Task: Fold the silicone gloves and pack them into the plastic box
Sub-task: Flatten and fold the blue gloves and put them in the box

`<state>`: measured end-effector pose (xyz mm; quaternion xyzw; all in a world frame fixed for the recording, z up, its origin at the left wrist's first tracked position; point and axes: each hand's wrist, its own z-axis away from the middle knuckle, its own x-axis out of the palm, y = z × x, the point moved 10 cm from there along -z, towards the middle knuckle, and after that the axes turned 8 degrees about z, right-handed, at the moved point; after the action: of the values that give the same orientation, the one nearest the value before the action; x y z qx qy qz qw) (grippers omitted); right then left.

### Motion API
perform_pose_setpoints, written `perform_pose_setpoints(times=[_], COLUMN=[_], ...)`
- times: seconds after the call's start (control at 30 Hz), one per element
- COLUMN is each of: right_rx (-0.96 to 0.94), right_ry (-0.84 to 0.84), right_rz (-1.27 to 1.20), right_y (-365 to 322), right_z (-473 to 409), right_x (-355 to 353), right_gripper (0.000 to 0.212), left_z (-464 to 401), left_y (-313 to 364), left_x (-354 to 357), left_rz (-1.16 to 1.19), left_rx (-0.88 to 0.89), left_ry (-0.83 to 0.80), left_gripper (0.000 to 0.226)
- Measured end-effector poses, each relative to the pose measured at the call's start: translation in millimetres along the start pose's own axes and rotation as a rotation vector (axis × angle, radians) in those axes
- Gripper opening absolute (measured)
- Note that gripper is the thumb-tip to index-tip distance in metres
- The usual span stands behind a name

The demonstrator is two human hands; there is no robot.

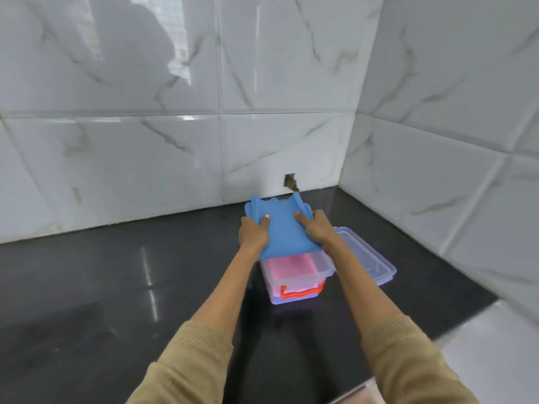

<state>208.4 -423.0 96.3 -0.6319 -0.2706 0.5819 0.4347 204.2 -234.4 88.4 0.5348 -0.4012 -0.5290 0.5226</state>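
Fingers (266,219) of both hands grip blue gloves (281,228).
Gloves held over box (294,275); lid (370,258) beside it on tabletop (116,287).

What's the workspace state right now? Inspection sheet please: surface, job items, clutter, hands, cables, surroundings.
Surface: dark glossy countertop, reflective.
Job's things: blue silicone gloves held in a bunch above the far end of the plastic box; the box is open, with something pink inside and an orange-red handle at its near end; the lid lies just right of the box.
Clutter: nothing seen.
Grippers: left hand grips the gloves' left edge, thumb on top; right hand grips the right side.
Cables: nothing seen.
Surroundings: marble-pattern wall tiles behind and to the right; a small rough hole in the wall above the counter.
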Motion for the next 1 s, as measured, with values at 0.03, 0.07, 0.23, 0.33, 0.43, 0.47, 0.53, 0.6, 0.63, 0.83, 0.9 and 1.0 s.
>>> perform_pose_setpoints(times=[0.03,0.07,0.23,0.33,0.43,0.47,0.53,0.6,0.63,0.83,0.9,1.0], right_rx=[0.025,0.045,0.045,0.041,0.046,0.045,0.035,0.021,0.006,-0.142,-0.206,-0.282], right_ry=[0.008,-0.001,-0.064,-0.074,-0.069,-0.058,-0.039,-0.041,-0.046,-0.091,-0.075,-0.037], right_rz=[0.068,0.136,0.308,0.439,0.557,0.613,0.705,0.743,0.756,0.771,0.791,0.8], right_y=[12.5,23.8,31.5,16.9,3.7,-2.1,-16.0,-30.1,-37.7,-79.6,-92.9,-108.1], right_z=[2.7,5.5,14.8,19.1,21.9,23.0,26.2,30.7,33.2,50.1,57.0,70.7], right_x=[-10.6,-17.8,-19.1,-4.1,18.2,26.2,44.9,67.2,78.8,151.1,172.5,198.0], right_gripper=[0.046,0.054,0.054,0.052,0.049,0.047,0.043,0.041,0.04,0.041,0.039,0.038], left_z=[4.2,8.3,19.7,21.4,20.0,19.7,19.9,21.4,22.6,29.2,32.3,37.5], left_y=[-3.1,-7.0,-6.1,-6.6,-10.9,-11.6,-13.2,-15.4,-16.9,-28.2,-31.6,-37.0], left_x=[13.4,24.2,38.2,27.7,4.1,-5.8,-27.8,-51.4,-63.8,-139.0,-161.2,-185.3], left_rz=[-0.075,-0.178,-0.659,-0.73,-0.747,-0.747,-0.747,-0.753,-0.756,-0.791,-0.802,-0.845], left_rx=[-0.005,-0.008,0.089,0.087,0.074,0.072,0.064,0.05,0.04,-0.03,-0.051,-0.065], left_ry=[-0.033,-0.063,-0.027,0.021,0.071,0.09,0.128,0.165,0.186,0.33,0.384,0.45], left_gripper=[0.051,0.051,0.045,0.039,0.038,0.038,0.038,0.039,0.039,0.036,0.036,0.035])
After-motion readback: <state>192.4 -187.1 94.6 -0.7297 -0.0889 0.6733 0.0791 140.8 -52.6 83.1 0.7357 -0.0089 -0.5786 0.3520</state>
